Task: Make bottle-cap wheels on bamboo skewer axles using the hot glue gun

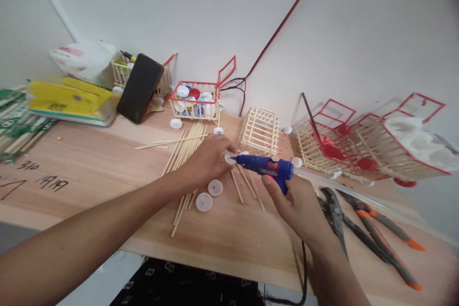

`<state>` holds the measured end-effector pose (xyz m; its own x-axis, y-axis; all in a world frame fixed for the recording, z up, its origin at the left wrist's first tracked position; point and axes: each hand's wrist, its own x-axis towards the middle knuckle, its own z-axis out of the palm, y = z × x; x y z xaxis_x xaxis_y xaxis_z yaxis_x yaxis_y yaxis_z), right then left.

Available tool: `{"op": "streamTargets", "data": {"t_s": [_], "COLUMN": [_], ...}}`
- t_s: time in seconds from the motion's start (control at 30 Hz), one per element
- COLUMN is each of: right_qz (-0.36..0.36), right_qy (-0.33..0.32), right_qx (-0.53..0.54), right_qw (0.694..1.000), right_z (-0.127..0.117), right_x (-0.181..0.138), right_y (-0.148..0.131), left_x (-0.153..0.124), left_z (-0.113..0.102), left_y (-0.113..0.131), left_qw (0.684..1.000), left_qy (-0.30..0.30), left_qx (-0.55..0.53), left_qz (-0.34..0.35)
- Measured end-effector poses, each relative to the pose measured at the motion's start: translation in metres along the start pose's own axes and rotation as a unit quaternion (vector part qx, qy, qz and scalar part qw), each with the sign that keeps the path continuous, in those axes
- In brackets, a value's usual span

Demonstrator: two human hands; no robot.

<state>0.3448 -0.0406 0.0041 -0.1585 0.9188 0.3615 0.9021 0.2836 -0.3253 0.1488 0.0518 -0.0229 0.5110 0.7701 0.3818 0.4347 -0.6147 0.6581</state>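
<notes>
My right hand (296,205) grips a blue hot glue gun (267,166) with its nozzle pointing left. The nozzle touches a white bottle cap (229,157) that my left hand (208,158) pinches just above the wooden table (89,172). Two more white caps (210,194) lie on the table under my left hand. Thin wooden sticks (184,153) lie spread beside them. A small bare stick basket (260,130) stands just behind the glue gun.
Pliers with orange-tipped handles (373,224) lie at the right. Stick-built carts with red frames (373,146) stand at the back right, another holding caps (196,99) at the back centre. A black phone (139,87) leans on a basket; yellow packets (70,100) lie left.
</notes>
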Motion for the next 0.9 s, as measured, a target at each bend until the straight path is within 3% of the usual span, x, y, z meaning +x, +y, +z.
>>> {"op": "streamTargets", "data": {"t_s": [0.37,0.9], "right_qz": [0.001,0.013], "right_qy": [-0.008,-0.017], "right_qx": [-0.041,0.017], "right_qw": [0.999,1.0], "right_z": [0.003,-0.0016], "right_x": [-0.0024,-0.0006], "right_y": [0.0043,0.0013], "left_x": [0.0,-0.0011], "left_z": [-0.0012,0.001], "left_y": [0.0009,-0.0031], "left_qw": [1.0,1.0], "left_qy": [-0.015,-0.01], "left_qx": [-0.001,0.012], "left_qz": [0.002,0.016]}}
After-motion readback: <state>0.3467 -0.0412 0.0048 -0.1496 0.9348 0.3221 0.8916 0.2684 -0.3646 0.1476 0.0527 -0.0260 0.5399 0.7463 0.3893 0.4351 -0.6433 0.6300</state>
